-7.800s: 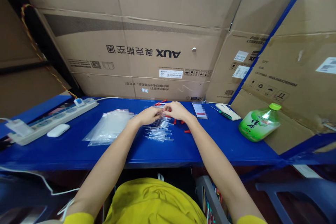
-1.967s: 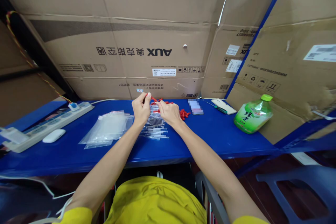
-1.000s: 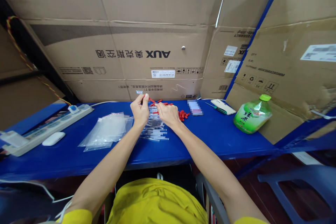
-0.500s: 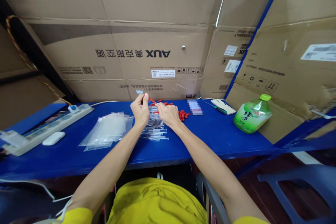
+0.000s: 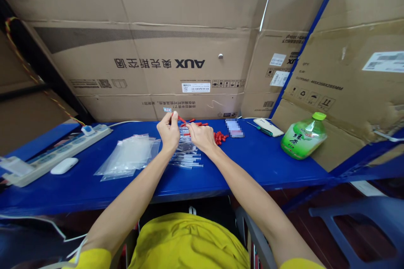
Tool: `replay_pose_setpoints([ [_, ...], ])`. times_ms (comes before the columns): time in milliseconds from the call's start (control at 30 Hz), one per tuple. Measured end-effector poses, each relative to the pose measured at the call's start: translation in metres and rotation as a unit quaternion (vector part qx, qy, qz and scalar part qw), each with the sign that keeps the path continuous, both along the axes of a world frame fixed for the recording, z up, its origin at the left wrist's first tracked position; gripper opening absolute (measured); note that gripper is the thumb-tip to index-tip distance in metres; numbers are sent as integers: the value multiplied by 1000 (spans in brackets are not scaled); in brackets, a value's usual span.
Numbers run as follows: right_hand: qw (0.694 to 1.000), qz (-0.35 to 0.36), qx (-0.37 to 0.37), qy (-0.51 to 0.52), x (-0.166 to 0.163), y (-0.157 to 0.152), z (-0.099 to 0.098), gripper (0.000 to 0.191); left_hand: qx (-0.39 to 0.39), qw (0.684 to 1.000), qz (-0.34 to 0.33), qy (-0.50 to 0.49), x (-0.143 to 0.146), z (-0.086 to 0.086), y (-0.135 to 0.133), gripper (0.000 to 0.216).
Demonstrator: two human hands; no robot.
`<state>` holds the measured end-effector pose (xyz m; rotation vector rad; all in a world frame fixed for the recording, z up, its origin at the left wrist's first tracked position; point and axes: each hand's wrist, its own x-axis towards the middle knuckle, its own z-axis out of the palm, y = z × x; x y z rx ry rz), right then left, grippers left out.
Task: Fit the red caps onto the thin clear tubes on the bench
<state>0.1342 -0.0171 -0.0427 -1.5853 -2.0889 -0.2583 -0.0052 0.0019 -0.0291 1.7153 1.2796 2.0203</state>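
A slim red handle-like piece [image 5: 181, 120] runs between my two hands, above the back of the blue table. My left hand [image 5: 168, 132] pinches its left end between thumb and fingers. At the other end, the fingers of my right hand [image 5: 203, 135] are closed on it; whether they also hold a thin rod is hidden. Below the hands lies a pile of thin shiny rods [image 5: 186, 160]. Several longer red pieces [image 5: 202, 125] rest behind my right hand, and a heap of small red pieces [image 5: 221, 137] sits just right of it.
Clear zip bags [image 5: 129, 155] lie stacked on the left of the blue table [image 5: 195, 185], near a white mouse [image 5: 65, 166] and a power strip [image 5: 63, 151]. To the right are a green-handled screwdriver [image 5: 264, 131], a pale phone-like slab [image 5: 268, 126] and a green tea bottle [image 5: 303, 136].
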Motion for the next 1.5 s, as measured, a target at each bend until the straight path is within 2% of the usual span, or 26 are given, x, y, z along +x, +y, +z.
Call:
replay_pose_setpoints([
  [167, 1000, -7, -1, -5, 11, 3, -2, 55, -4, 994, -74, 85, -2, -4, 4, 44],
  [300, 1000, 3, 24, 19, 20, 5, -1, 50, -31, 988, -124, 82, -2, -6, 7, 39],
  [433, 995, 37, 74, 61, 28, 11, -3, 42, -59, 983, -145, 100, -3, -6, 8, 33],
  [533, 993, 68, 88, 41, 33, 16, -4, 38, -51, 973, -138, 176, -9, -6, 10, 23],
  [667, 995, 73, 66, -17, 36, 18, -4, 37, -29, 940, -121, 319, -20, -7, 15, 23],
  [833, 993, 91, 51, -61, 35, 16, -2, 36, -89, 891, -147, 420, -26, -11, 21, 31],
  [933, 993, 100, 56, 16, 35, 15, -2, 32, -73, 898, -150, 408, -26, -13, 22, 27],
  [1067, 971, 61, 46, 228, 32, 20, -8, 38, -60, 917, -135, 372, -21, -16, 21, 22],
  [1133, 942, 74, 6, 327, 27, 26, -12, 43, -51, 921, -139, 361, -18, -17, 20, 21],
  [1233, 874, 116, -41, 470, 21, 33, -16, 50, -42, 929, -151, 334, -12, -19, 19, 21],
  [1267, 860, 131, -43, 491, 19, 33, -17, 52, -41, 932, -154, 326, -11, -20, 18, 21],
  [1333, 864, 163, -35, 476, 17, 32, -18, 54, -35, 934, -160, 318, -7, -21, 17, 19],
  [1400, 890, 175, -24, 421, 15, 30, -19, 59, -28, 933, -164, 319, -2, -21, 14, 17],
  [1500, 911, 139, -19, 388, 10, 26, -20, 62, -30, 936, -168, 309, 4, -21, 11, 16],
])
